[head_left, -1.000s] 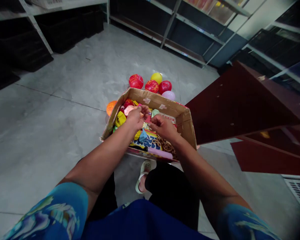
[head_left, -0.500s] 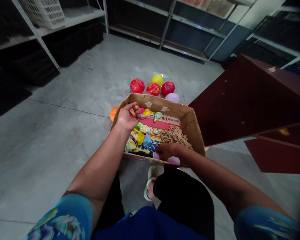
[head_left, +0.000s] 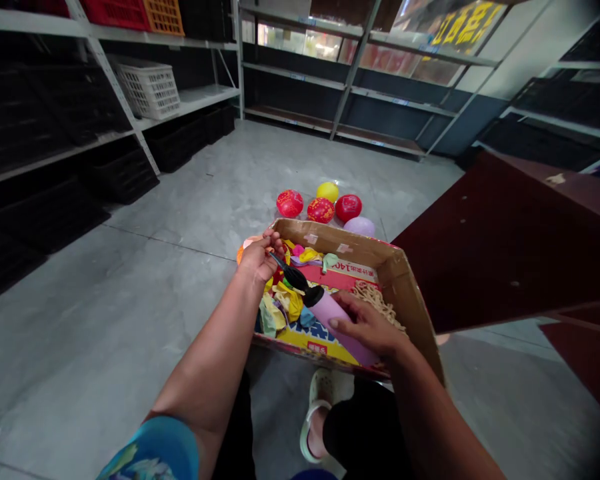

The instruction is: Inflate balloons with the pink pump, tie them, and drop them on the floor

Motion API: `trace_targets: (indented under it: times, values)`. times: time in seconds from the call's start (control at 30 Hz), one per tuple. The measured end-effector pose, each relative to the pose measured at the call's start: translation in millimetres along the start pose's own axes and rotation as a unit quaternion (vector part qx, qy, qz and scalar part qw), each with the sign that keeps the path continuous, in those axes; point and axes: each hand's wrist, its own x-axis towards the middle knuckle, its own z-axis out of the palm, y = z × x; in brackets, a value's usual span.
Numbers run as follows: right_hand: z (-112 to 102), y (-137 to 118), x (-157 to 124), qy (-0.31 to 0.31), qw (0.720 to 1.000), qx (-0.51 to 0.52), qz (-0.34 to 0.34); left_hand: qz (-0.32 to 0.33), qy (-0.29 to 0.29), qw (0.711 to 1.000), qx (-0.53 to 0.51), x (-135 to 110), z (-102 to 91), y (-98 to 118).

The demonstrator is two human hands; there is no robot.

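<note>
In my right hand (head_left: 367, 325) is a purple balloon pump (head_left: 337, 320) with a black collar and a black nozzle, held above the cardboard box (head_left: 405, 280). My left hand (head_left: 263, 259) pinches a small orange deflated balloon (head_left: 271, 251) at the box's far left corner. The nozzle tip reaches that balloon; whether it is inside the neck I cannot tell. Under the pump, several deflated balloons (head_left: 293, 303) in yellow, green and blue lie on the left of the box floor. A heap of beige cord (head_left: 373, 295) fills the right side, partly behind my right hand.
Several inflated balloons (head_left: 321, 210) rest on the floor past the box. A dark red panel (head_left: 510, 247) slants in close on the right. Metal shelves (head_left: 350, 87) stand at the back; a white basket (head_left: 153, 87) sits on the left rack. My shoe (head_left: 316, 413) is below the box.
My right hand has lifted the pump from the box floor and tilted its nozzle up to the balloon in my left hand. The view has tipped upward, showing more shelving.
</note>
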Motion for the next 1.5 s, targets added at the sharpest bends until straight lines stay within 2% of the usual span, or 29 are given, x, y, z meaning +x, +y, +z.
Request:
trace_targets:
  times: [0.1, 0.23, 0.43, 0.6, 0.73, 0.93, 1.07, 1.2, 1.33, 1.5]
  values:
    - [11, 2, 4, 0.015, 1.000, -0.021, 0.004, -0.016, -0.016, 1.000, -0.017, 0, -0.9, 1]
    - [9, 7, 9, 0.032, 0.999, -0.025, 0.009, -0.011, -0.030, 0.999, -0.027, -1, -1.3, 2]
    - [9, 8, 11, 0.039, 0.999, -0.034, 0.011, -0.002, -0.012, 1.000, 0.009, -2, 2.9, -6]
    - [11, 8, 11, 0.045, 0.998, -0.032, 0.027, 0.058, 0.009, 0.995, 0.081, -5, 5.3, -21]
    - [12, 10, 12, 0.059, 0.997, -0.052, 0.023, 0.085, 0.015, 0.992, 0.095, -9, 8.7, -34]
    - [19, 17, 16, 0.080, 0.995, -0.060, 0.028, 0.046, 0.025, 0.995, 0.082, -15, 15.5, -44]
    - [22, 16, 16, 0.077, 0.997, -0.018, 0.020, -0.055, -0.011, 0.996, 0.069, -12, 11.8, -35]
    - [24, 11, 15, 0.068, 0.997, -0.015, 0.023, -0.147, -0.058, 0.984, 0.077, -8, 6.2, -26]
    - [26, 9, 16, 0.066, 0.997, -0.017, 0.020, -0.118, -0.080, 0.988, 0.059, -6, 6.5, -31]
    - [26, 7, 16, 0.048, 0.999, -0.009, -0.008, -0.074, -0.051, 0.995, 0.046, -5, 11.6, -35]
